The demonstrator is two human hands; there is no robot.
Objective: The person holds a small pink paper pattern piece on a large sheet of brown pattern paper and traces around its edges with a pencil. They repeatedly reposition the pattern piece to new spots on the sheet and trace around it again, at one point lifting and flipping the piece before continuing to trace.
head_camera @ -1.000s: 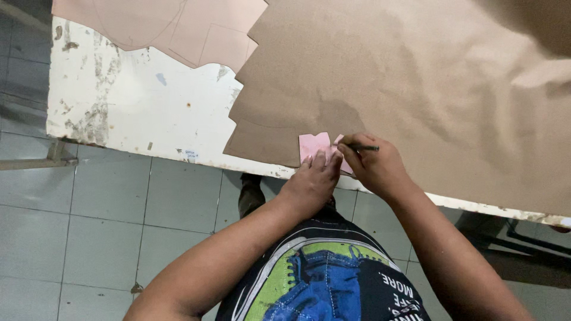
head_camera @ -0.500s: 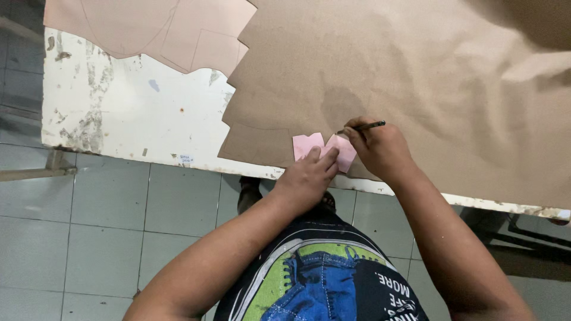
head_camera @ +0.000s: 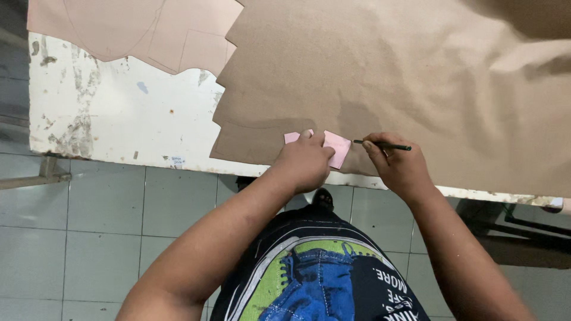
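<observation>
My left hand [head_camera: 307,161] presses a small pink template piece [head_camera: 338,147] flat on a large tan sheet of leather-like material [head_camera: 380,83] near the table's front edge. My right hand [head_camera: 399,166] holds a thin dark pen [head_camera: 383,144], its tip beside the template's right edge. Faint traced outlines show on the tan sheet to the left of the template.
A worn white table [head_camera: 119,113] carries the sheet. A lighter pinkish sheet [head_camera: 137,30] with drawn lines lies at the back left. Grey floor tiles [head_camera: 89,226] lie below, and a dark metal frame [head_camera: 523,226] stands at the right under the table.
The pink template and both hands have shifted slightly along the sheet's front edge. The pen has gone from the template's top side to its right side.
</observation>
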